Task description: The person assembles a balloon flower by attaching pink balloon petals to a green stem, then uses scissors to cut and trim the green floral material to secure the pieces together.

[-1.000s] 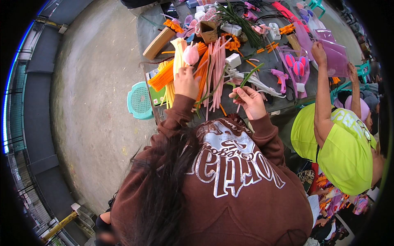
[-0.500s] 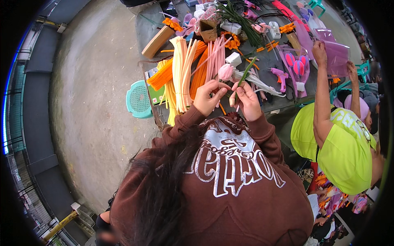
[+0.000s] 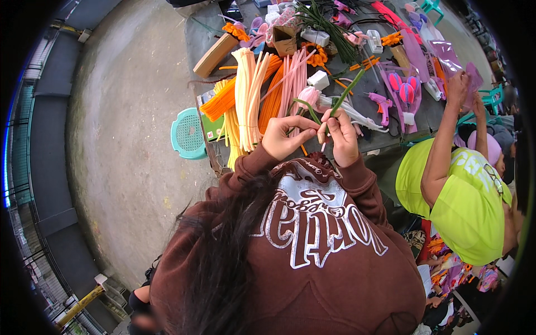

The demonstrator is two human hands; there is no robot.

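Note:
My right hand [image 3: 341,138] pinches a green fuzzy pipe cleaner [image 3: 352,86], one long end slanting up and to the right. A second green length runs up-left from the fingertips toward a pale pink tulip-shaped flower [image 3: 308,96]. My left hand [image 3: 289,137] is closed, thumb and fingertips pressed together where the green lengths meet. What lies inside its grip is partly hidden. Just beyond that hand are bundles of cream pipe cleaners [image 3: 245,100], orange pipe cleaners [image 3: 270,109] and pink pipe cleaners [image 3: 293,78].
The grey table [image 3: 365,125] also bears a pink glue gun [image 3: 382,107], white pipe cleaners [image 3: 360,118], a cardboard box [image 3: 283,40] and dark green stems [image 3: 329,28]. A teal stool [image 3: 188,134] stands left. At right, a person in a lime shirt [image 3: 463,195] handles purple film [image 3: 473,78].
The green pipe cleaner has swung outward to the right, and a second green length now shows beside the flower. My left hand has lowered slightly. The neighbouring person's hands have moved lower with the film.

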